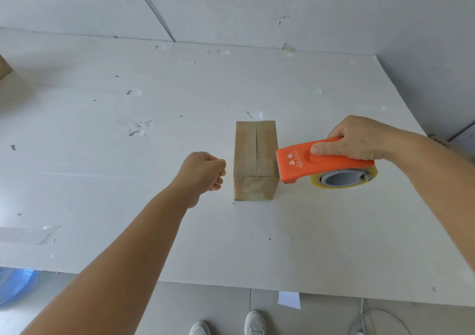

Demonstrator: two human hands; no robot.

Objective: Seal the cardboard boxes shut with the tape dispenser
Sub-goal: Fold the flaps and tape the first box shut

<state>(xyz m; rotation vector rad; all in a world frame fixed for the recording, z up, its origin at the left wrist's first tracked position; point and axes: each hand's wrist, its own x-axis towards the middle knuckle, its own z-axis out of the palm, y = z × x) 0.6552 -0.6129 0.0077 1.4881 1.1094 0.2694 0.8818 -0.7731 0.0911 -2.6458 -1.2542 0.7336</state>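
A small brown cardboard box [255, 159] stands on the white table [128, 193], its top flaps closed with a seam running away from me. Clear tape lies across the near part of its top and down its front face. My right hand [359, 139] grips an orange tape dispenser [321, 163] holding a roll of clear tape [344, 180], with the toothed blade touching the box's right top edge. My left hand [205, 172] is curled into a fist just left of the box, close to its side and holding nothing.
Another cardboard box corner [3, 68] shows at the far left edge. Old tape scraps [140, 129] stick to the tabletop. A blue plastic bag [15, 287] sits below the table's near left edge, and my shoes [254, 323] and a cable [380, 319] are on the floor.
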